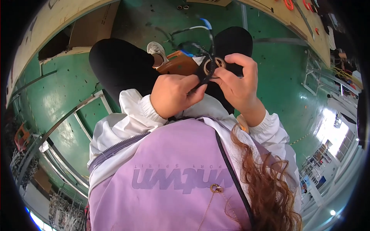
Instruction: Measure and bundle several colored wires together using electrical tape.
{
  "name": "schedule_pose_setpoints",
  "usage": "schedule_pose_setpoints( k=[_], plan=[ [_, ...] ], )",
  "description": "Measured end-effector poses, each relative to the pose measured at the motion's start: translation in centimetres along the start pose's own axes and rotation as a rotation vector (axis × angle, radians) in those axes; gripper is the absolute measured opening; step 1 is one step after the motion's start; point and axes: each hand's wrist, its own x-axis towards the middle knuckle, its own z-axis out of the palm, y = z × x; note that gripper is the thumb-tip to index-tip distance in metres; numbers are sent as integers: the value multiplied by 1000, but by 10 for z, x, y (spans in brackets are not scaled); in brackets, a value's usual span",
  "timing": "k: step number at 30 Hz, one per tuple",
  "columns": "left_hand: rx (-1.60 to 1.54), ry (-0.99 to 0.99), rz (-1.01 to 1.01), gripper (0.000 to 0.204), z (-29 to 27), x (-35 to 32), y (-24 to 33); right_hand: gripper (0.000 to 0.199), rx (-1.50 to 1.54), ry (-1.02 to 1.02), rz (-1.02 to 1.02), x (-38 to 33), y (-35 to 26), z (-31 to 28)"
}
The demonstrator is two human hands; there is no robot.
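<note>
Surroundings: an orange box (pixel 178 63) lies on the lap just at 9 o'clock of the held part; a white shoe (pixel 156 49) shows beyond it at 11 o'clock; a cardboard box (pixel 90 29) sits under the wooden bench at upper left.
In the way: the black trouser knees (pixel 121 63) rise right under the hands; loose wires (pixel 192 32), blue-tipped and white, arc up from the part toward 12 o'clock.
Floor: green floor (pixel 61 96) spreads to 9 and 3 o'clock, crossed by grey metal rails (pixel 83 115) at 8 o'clock and a white frame (pixel 314 77) at 3 o'clock.
Open room: bare floor lies at 3 o'clock of the hands; the bench edges close in at 10 and 1 o'clock.
Held part: a small black piece with a copper-coloured ring (pixel 211 66) sits at picture centre-top, above the lap, between both hands.
Left hand (pixel 173 94): curled in a loose fist, thumb and forefinger pinched on the lower edge of the piece, wrist bent inward.
Right hand (pixel 237 79): fingers arched over the top, clamped on the piece from 3 o'clock, white cuff below.
</note>
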Motion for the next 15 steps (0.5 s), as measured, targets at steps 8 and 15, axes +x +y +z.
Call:
schedule_pose_setpoints(
  k=[8, 15],
  plan=[
    [-615, -264, -348, 26, -5, 2, -8, 32, 883, -232, 414, 7, 11, 15],
    [-1466, -216, -615, 46, -6, 4, -11, 17, 696, -450, 155, 27, 11, 16]
  ],
)
